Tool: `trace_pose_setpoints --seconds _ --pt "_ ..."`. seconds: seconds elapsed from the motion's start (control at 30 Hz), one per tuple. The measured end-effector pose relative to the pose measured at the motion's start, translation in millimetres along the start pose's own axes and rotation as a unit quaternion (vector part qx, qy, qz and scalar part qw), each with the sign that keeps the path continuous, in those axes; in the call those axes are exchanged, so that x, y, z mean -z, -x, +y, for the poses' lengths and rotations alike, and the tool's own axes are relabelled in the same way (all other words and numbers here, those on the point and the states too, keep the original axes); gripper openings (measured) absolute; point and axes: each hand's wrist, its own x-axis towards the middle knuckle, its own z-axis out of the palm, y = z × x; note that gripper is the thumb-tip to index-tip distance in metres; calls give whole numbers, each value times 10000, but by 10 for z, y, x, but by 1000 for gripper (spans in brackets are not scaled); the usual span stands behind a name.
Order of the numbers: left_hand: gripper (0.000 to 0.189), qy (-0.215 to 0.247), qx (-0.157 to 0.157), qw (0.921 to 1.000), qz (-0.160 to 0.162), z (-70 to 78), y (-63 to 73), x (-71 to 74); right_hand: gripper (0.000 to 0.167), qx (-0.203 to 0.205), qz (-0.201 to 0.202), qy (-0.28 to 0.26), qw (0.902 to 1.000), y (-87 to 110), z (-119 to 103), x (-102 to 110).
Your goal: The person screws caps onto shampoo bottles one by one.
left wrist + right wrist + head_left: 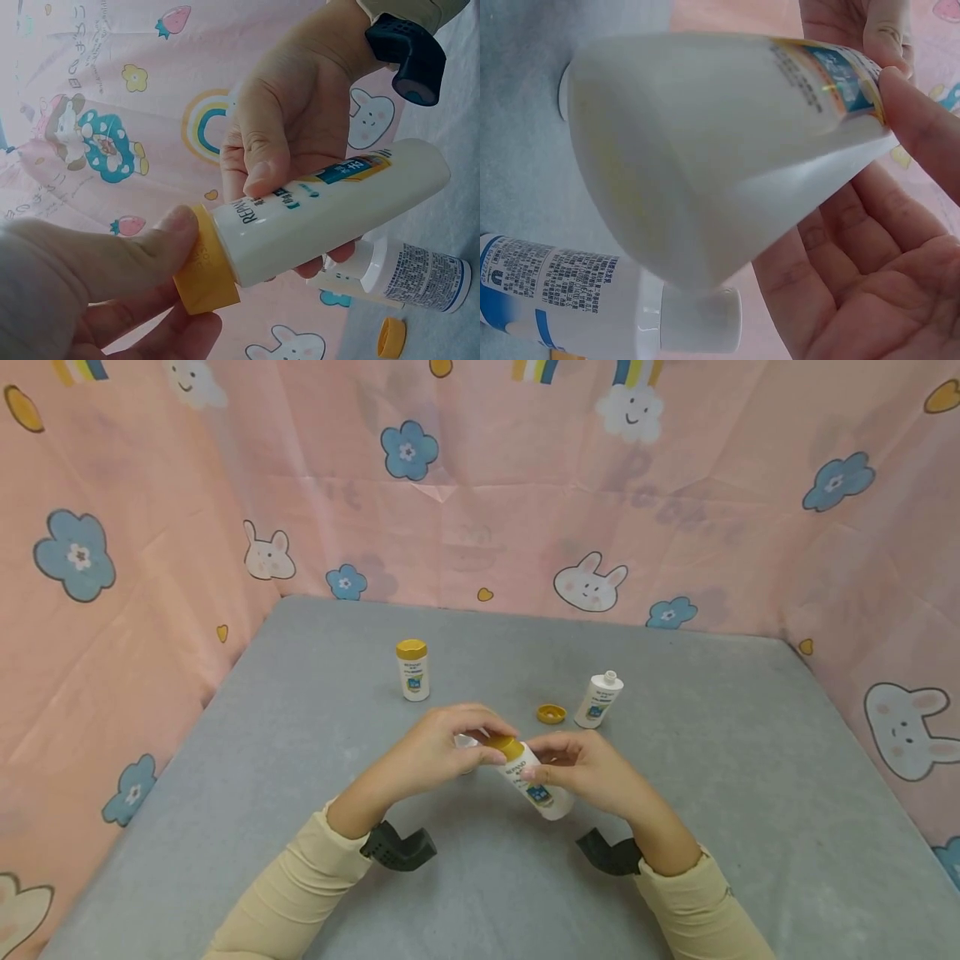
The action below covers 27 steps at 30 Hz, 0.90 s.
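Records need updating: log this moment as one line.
left hand: pinches yellow cap; right hand: holds tilted white bottle; uncapped bottle: upright on table

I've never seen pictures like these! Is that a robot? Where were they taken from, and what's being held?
No robot here, just a person working bare-handed, in pale sleeves. The wide picture comes from a camera on the person's head, looking down. The other two come from cameras worn on the wrists, one on each, so things look big and close. The right hand holds a white bottle tilted, while the left hand grips its yellow cap. On the grey table stand a gold-topped bottle and a bare-necked bottle, with a loose cap lying beside the second. A white-topped bottle, nearly hidden behind the left hand in the wide picture, shows better in the right wrist picture.
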Motion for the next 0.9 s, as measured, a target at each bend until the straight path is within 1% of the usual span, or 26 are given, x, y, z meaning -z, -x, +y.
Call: trace_pose_setpoints --seconds 0.13,0.27,0.43,0.6,0.73,0.9 --pt "22 2 -74 10000 13 1 -1 -2 33 -7 -63 -38 10000 3 -11 7" --pt "22 26 -118 9999 18 4 1 -4 33 77 -163 -78 9998 9 -20 13" --pt "22 4 -246 9997 75 8 6 -3 32 102 -228 -123 9996 6 -7 22" --pt "21 -29 -341 9993 119 10 4 -12 34 108 -319 -266 9991 -2 19 34" --pt "20 -17 -478 9988 129 8 1 -16 37 115 -442 -450 9979 -8 44 52" --pt "20 107 -685 9976 83 -1 7 -10 40 210 -678 -836 9940 -13 80 67"
